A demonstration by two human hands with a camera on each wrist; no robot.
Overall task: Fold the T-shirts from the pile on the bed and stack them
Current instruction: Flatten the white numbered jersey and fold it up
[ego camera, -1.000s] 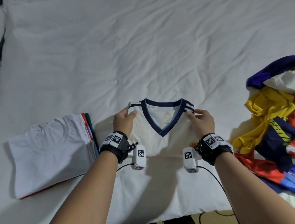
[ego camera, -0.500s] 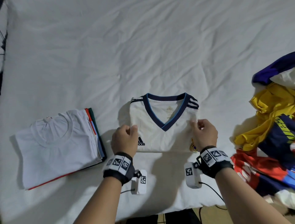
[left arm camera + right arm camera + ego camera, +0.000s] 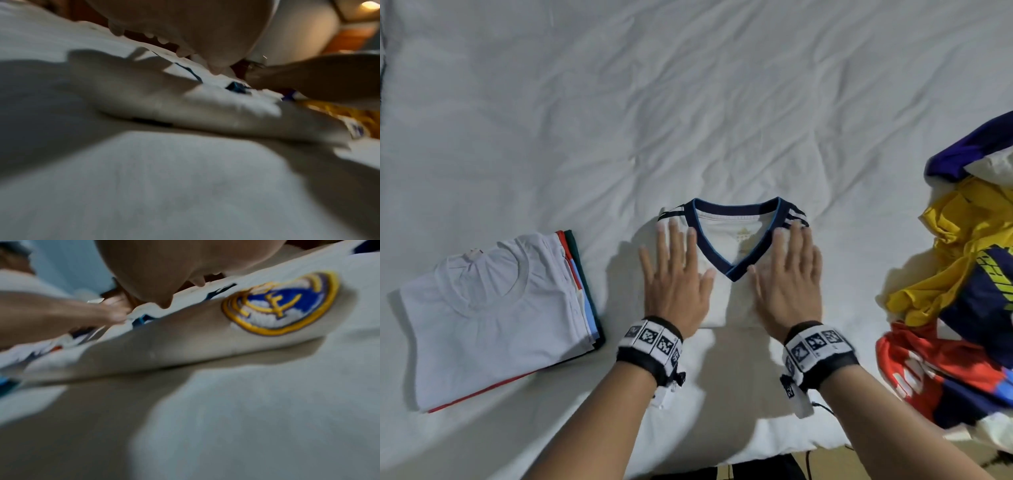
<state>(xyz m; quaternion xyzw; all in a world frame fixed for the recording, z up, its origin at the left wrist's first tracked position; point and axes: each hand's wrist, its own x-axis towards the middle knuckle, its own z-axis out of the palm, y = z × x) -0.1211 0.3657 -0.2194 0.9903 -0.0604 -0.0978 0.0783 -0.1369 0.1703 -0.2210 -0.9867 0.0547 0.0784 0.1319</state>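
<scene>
A folded white jersey (image 3: 732, 301) with a navy V-collar lies in the middle of the bed, collar away from me. My left hand (image 3: 674, 270) lies flat on its left half, fingers straight and spread. Flat on the right half rests my right hand (image 3: 787, 274), also with straight fingers. The right wrist view shows the jersey's folded near edge and its round gold-and-blue crest (image 3: 281, 303) under my palm. In the left wrist view the jersey (image 3: 205, 104) appears blurred below my left hand (image 3: 185, 32).
A stack of folded shirts (image 3: 493, 308), white one on top, sits to the left. An unfolded pile of yellow, navy, red and purple shirts (image 3: 962, 291) lies at the right edge. The white bed sheet (image 3: 688, 102) stretches wide beyond the jersey.
Both hands let go of the jersey's side edges after folding it down toward me. They now lie flat on top of it, fingers straight.
</scene>
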